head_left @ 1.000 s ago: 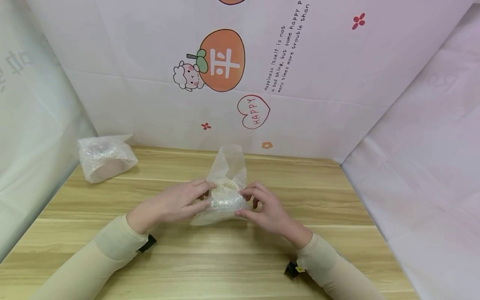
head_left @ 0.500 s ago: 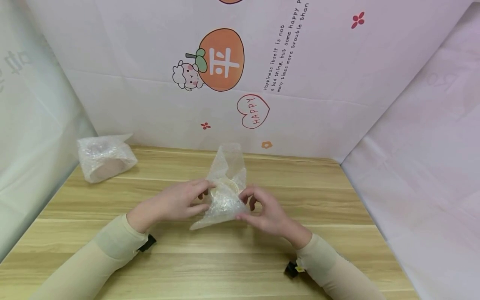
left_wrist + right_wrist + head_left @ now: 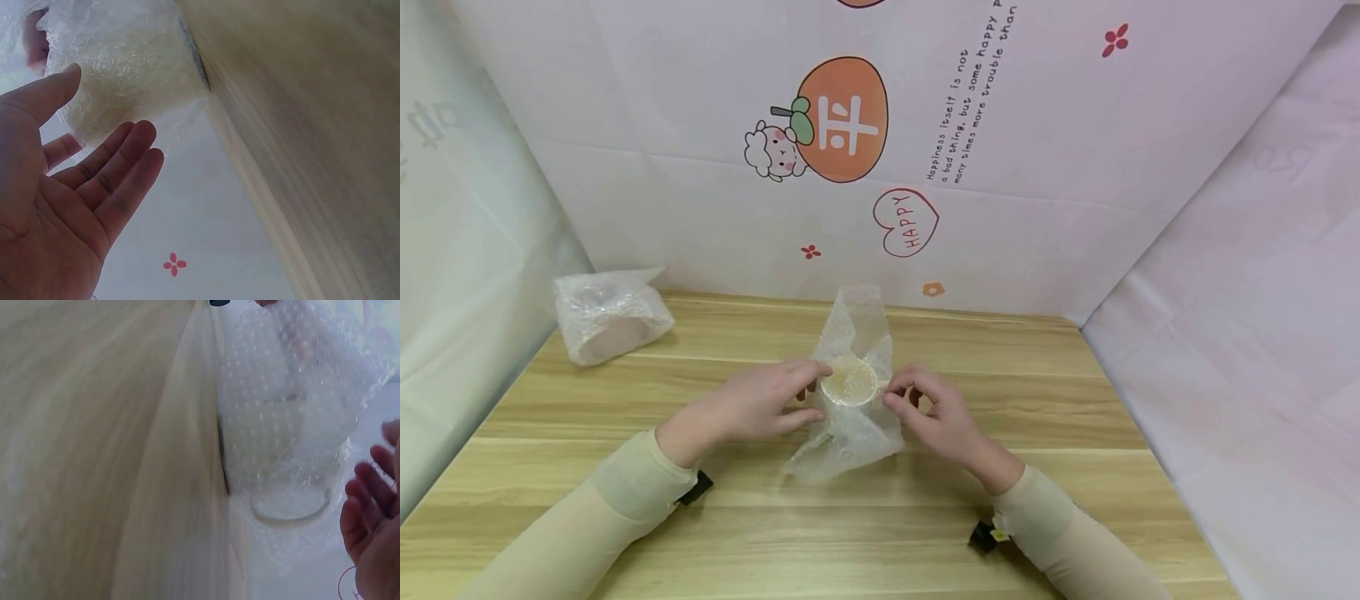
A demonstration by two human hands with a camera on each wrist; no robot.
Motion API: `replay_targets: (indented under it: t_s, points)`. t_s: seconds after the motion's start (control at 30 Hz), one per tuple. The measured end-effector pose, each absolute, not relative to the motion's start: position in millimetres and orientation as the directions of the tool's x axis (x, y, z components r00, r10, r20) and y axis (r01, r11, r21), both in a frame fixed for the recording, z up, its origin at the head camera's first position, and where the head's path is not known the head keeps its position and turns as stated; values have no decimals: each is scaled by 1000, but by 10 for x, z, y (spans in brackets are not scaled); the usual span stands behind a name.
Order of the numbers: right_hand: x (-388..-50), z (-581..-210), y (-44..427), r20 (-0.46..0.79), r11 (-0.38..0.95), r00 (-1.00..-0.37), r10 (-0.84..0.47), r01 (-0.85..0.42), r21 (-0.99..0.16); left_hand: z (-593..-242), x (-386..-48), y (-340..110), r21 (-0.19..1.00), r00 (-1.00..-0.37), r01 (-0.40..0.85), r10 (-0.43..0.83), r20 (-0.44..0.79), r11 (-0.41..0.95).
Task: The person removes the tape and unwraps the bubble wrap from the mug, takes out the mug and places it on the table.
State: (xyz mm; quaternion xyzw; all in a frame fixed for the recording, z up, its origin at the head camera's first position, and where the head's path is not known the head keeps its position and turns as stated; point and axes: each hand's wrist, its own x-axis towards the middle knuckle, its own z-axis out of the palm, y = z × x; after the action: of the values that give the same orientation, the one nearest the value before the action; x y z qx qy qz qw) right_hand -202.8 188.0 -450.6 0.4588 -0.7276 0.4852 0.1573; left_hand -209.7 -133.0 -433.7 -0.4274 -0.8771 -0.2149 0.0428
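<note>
Between both hands a mug point(image 3: 848, 385) with a pale, yellowish round top stands in bubble wrap point(image 3: 853, 442). One flap lies toward the person, another rises behind. In the right wrist view a curved handle point(image 3: 290, 515) shows through the wrap. My left hand point(image 3: 760, 404) is at the mug's left side, its index finger on the rim and its thumb by the wrap; the left wrist view shows its other fingers loosely extended. My right hand point(image 3: 943, 421) is just right of the mug, fingers bent loosely; in the right wrist view a gap separates it from the wrap.
A second bubble-wrapped bundle point(image 3: 613, 317) sits at the table's back left corner. The wood-grain table point(image 3: 820, 542) meets a printed white backdrop point(image 3: 1037, 250) behind, with white sheets at both sides.
The near flap of bubble wrap has come off the mug's top and dropped toward the person, baring the round top. The right hand's fingertips have left the flap; the left hand has barely moved.
</note>
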Motion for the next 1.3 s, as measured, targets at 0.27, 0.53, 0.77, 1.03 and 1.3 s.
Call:
replay_targets:
  t_s: [0.27, 0.53, 0.77, 1.03, 1.3]
  points:
    - [-2058, -4549, 1909, 546, 385, -674, -498, -736, -557, -4325, -2074, -1324, 341, -647, 754, 723, 241, 561]
    - [-2077, -4597, 1921, 542, 449, -626, -561, -780, -436, -4332, -2066, -1301, 338, -655, 749, 715, 245, 570]
    - [-2088, -4605, 1920, 577, 451, -569, -587, -821, -351, -4352, -2078, -1309, 315, -641, 765, 716, 277, 562]
    - [-2073, -4583, 1916, 576, 462, -561, -595, -825, -326, -4326, -2071, -1319, 329, -637, 768, 712, 296, 550]
    - [-2069, -4581, 1917, 570, 475, -564, -597, -822, -315, -4324, -2081, -1344, 268, -579, 815, 720, 382, 513]
